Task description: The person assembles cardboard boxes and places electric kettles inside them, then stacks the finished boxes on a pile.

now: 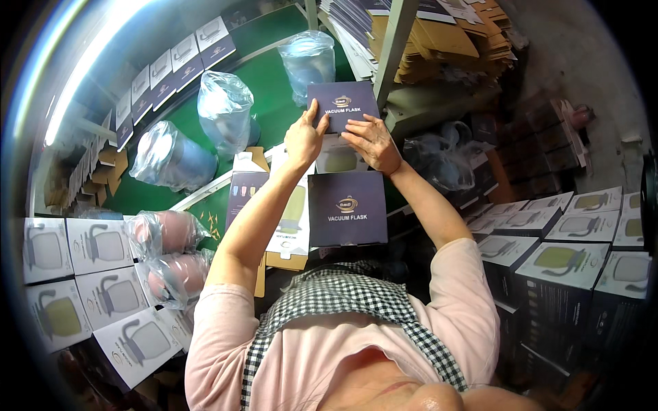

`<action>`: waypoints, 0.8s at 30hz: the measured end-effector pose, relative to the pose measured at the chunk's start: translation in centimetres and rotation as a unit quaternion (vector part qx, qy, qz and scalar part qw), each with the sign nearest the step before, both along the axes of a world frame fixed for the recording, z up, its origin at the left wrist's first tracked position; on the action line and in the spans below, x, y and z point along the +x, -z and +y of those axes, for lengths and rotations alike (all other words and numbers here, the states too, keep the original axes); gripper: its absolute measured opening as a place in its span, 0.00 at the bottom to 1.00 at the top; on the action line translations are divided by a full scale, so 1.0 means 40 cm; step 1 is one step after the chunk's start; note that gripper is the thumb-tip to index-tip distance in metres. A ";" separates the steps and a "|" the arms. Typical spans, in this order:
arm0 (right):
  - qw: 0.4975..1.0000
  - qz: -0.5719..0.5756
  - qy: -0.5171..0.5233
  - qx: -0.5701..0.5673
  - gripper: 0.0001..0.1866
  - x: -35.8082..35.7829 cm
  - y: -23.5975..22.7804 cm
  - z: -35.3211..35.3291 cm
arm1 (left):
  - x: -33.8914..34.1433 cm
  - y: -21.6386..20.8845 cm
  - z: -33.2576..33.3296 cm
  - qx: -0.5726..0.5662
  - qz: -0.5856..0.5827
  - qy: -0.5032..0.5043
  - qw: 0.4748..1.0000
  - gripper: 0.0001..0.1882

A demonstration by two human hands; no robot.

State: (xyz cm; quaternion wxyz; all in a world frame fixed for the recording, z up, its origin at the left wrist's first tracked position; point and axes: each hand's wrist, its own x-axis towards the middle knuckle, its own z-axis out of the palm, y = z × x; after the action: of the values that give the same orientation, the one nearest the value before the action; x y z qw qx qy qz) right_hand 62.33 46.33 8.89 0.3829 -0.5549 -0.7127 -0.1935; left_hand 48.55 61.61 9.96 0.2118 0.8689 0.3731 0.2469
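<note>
Ahead of me stands a small carton (351, 95) with a dark purple top and a white near side with a picture. My left hand (304, 138) is closed on its left edge, fingers along the side and thumb at the near edge. My right hand (374, 145) lies with fingers stretched over the near right part of the top. Closer to my body sits a second purple-topped carton (347, 229). A white carton panel with a green flask picture (293, 214) is beside it, partly behind my left forearm. A purple carton side (240, 195) with brown flaps shows further left.
Plastic-wrapped blue flasks (229, 120) stand or lie on the green bench (274, 79). Two wrapped pink flasks (175, 274) rest at left on stacked cartons (110, 294). More cartons (562, 257) are stacked at right. A metal post (394, 51) rises beside flat cardboard (439, 41).
</note>
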 end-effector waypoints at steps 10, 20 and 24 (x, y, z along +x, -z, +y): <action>0.999 -0.001 0.014 0.045 0.15 0.007 0.022 0.017 | -0.024 -0.025 -0.015 -0.063 0.002 0.013 0.998 0.29; 0.998 -0.018 0.034 0.043 0.17 -0.019 0.003 0.000 | -0.048 -0.014 -0.026 -0.073 -0.004 0.028 0.997 0.30; 0.999 -0.026 0.001 0.043 0.17 -0.002 0.004 0.002 | -0.054 0.026 -0.030 -0.038 -0.004 0.036 0.999 0.30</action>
State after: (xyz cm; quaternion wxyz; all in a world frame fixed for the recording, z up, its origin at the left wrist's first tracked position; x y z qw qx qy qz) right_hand 62.24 46.39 8.74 0.3872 -0.5336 -0.7131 -0.2384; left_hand 46.38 60.41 8.93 0.2550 0.8722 0.3498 0.2277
